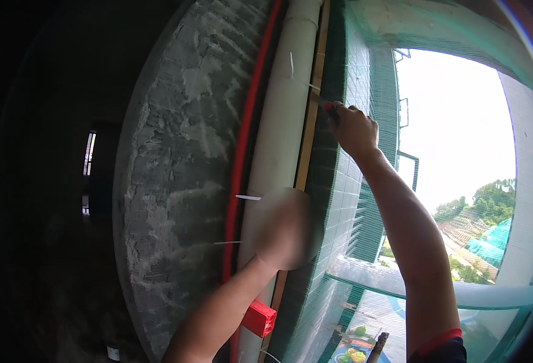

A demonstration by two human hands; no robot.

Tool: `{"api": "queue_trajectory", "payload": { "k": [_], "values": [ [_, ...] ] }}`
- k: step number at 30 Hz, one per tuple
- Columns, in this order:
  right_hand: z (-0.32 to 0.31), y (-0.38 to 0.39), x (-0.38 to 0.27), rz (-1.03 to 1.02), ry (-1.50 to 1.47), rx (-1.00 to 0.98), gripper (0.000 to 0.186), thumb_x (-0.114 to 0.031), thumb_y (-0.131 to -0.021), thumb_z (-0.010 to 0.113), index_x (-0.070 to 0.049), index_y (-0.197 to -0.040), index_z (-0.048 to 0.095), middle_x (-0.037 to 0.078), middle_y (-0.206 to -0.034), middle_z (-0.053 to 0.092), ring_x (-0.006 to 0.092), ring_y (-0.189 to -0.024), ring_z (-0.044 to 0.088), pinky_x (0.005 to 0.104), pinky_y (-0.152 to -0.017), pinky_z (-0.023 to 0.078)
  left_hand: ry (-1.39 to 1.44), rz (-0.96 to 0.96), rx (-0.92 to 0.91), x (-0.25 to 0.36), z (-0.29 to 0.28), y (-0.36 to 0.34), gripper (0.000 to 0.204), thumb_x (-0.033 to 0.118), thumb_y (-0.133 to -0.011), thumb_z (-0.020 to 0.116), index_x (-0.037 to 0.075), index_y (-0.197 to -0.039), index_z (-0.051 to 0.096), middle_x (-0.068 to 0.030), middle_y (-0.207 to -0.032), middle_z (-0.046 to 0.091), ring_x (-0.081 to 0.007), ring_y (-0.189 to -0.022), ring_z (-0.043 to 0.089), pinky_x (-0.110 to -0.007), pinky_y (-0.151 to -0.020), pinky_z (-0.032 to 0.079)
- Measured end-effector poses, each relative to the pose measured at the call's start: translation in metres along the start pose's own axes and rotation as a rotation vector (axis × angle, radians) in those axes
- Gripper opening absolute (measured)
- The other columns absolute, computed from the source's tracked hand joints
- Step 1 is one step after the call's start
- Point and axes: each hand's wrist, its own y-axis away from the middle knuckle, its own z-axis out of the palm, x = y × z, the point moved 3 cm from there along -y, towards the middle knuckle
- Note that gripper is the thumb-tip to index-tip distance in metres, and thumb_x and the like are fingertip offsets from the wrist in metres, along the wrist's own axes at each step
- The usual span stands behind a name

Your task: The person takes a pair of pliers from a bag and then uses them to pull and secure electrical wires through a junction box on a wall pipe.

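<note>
A pale plastic pipe (283, 103) runs up the wall, with a thin yellowish strip (309, 130) along its right side. Higher up, my right hand (358, 132) is closed round a knife (328, 108) with a red and black handle. Its dark blade points up and left to the strip, just below a white cable tie end (313, 86). Lower down, my left hand (283, 233) lies over the pipe, but a blur hides its fingers. Beside it, further cable tie ends (248, 197) stick out to the left.
A red pipe (240, 160) runs left of the pale one, along a rough concrete wall (182, 133). Below my left hand is a red box (260, 318). Tiled wall and green netting (382, 121) border a bright opening at right, with a rail (436, 288) across it.
</note>
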Motion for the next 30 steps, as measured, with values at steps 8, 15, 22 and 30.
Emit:
{"api": "queue_trajectory", "payload": {
  "k": [8, 15, 22, 30],
  "values": [
    [0.007, -0.028, 0.004, -0.047, 0.227, 0.026, 0.036, -0.037, -0.091, 0.056, -0.017, -0.12, 0.059, 0.01, -0.09, 0.068, 0.0266, -0.076, 0.07, 0.0393, -0.068, 0.056, 0.125, 0.028, 0.179, 0.004, 0.019, -0.004, 0.066, 0.045, -0.086, 0.045, 0.007, -0.14, 0.042, -0.0225, -0.155, 0.012, -0.0355, -0.145, 0.009, -0.046, -0.117, -0.001],
    [-0.011, -0.069, 0.008, 0.224, 0.233, 0.127, 0.034, -0.04, -0.095, 0.049, -0.018, -0.118, 0.061, 0.007, -0.09, 0.07, 0.0263, -0.085, 0.069, 0.0406, -0.073, 0.054, 0.21, 0.044, 0.252, 0.007, 0.023, -0.003, 0.06, 0.037, -0.088, 0.046, 0.004, -0.138, 0.043, -0.023, -0.153, 0.02, -0.0363, -0.143, 0.016, -0.045, -0.117, 0.004],
    [-0.107, -0.032, 0.017, -0.166, -0.037, 0.175, 0.038, -0.043, -0.093, 0.054, -0.019, -0.121, 0.063, 0.004, -0.079, 0.069, 0.0147, -0.068, 0.065, 0.0306, -0.066, 0.05, 0.846, -0.064, 0.443, -0.005, -0.011, 0.002, 0.054, 0.002, -0.078, 0.062, -0.002, -0.129, 0.046, -0.0203, -0.133, 0.047, -0.0354, -0.124, 0.044, -0.045, -0.107, 0.034],
    [-0.046, 0.187, -0.022, 0.001, -0.208, -0.23, 0.037, -0.03, -0.087, 0.064, -0.011, -0.118, 0.061, 0.009, -0.082, 0.065, 0.0252, -0.065, 0.067, 0.0369, -0.055, 0.053, 0.64, 0.281, 0.42, 0.002, -0.005, 0.033, 0.014, 0.009, -0.084, 0.058, -0.002, -0.091, 0.063, -0.0174, -0.081, 0.06, -0.0284, -0.076, 0.06, -0.039, -0.071, 0.051]
  ]
}}
